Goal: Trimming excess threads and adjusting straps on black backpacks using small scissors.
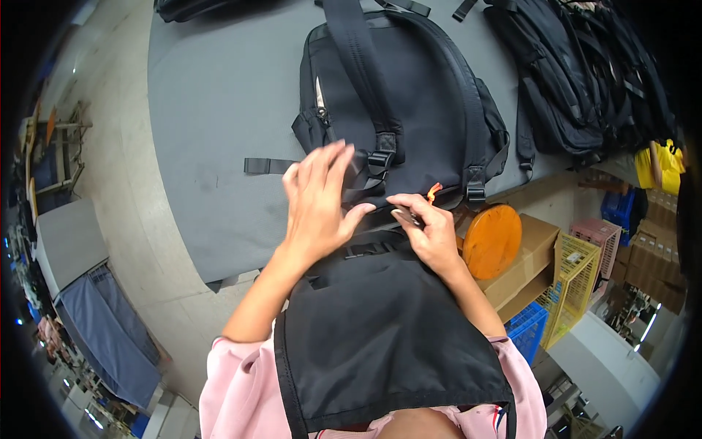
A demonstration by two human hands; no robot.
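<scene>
With the spread left hand pinning the strap of the black backpack, keep the lighter pinched in the right hand and its flame only at the frayed end.

- Evenly lit, bright, diffuse overhead light; soft, weak shadows only.
- Small orange flame glowing by the right hand, slightly overexposed.
- Sharp in the middle: backpack weave and straps crisp.
- Left hand faintly smeared at the fingertips.
- Strong fisheye bending: table edge curved, floor warped toward the rim.
- Black vignette ringing the corners; rim detail small and soft.
- Dark fabrics low in contrast, folds hard to separate.
</scene>
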